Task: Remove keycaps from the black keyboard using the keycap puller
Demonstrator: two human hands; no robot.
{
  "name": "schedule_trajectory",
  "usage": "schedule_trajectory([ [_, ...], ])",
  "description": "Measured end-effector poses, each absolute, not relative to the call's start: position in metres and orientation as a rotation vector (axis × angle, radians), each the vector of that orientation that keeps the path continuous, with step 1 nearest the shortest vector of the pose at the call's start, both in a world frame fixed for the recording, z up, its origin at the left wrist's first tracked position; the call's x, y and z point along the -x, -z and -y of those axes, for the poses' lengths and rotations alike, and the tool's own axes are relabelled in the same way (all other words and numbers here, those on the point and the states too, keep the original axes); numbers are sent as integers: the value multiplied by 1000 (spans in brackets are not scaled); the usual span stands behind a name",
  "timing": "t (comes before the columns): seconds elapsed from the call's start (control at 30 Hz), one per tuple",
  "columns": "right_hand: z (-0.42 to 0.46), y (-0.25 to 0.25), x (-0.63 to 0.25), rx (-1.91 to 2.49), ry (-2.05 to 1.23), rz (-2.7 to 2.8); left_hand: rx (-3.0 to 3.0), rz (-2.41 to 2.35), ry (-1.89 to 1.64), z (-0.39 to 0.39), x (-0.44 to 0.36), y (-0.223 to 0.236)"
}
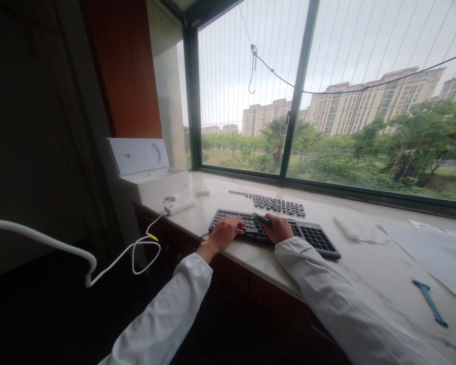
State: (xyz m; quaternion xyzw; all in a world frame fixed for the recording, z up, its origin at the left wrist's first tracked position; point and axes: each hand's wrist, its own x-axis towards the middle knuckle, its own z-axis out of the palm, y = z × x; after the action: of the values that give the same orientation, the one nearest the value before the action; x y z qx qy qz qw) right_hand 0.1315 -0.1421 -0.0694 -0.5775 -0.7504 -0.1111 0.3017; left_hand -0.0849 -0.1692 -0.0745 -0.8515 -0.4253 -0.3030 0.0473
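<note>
Resting on the keyboard [311, 235], both hands: left hand [224, 232], right hand [278, 229].

I see a pale stone sill [365, 263], green-framed barred window [296, 91], grey daylight, apartment blocks [365, 101], trees [414, 142], dark wall [30, 126] on my left.

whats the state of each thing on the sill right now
keyboard: flat on the sill, some keys off
loose keycaps: laid in rows behind it
left hand: resting on the keys
right hand: gripping a dark tool
white box: lid open
blue tool: lying untouched
</note>
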Motion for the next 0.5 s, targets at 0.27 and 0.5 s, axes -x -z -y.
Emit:
schedule_trajectory([
  [0.27,139,72,-135,1485,216,1956,2660,1239,1004,167,101,67],
  [0.5,133,71,-137,1315,58,1830,2619,1383,1065,164,131,63],
])
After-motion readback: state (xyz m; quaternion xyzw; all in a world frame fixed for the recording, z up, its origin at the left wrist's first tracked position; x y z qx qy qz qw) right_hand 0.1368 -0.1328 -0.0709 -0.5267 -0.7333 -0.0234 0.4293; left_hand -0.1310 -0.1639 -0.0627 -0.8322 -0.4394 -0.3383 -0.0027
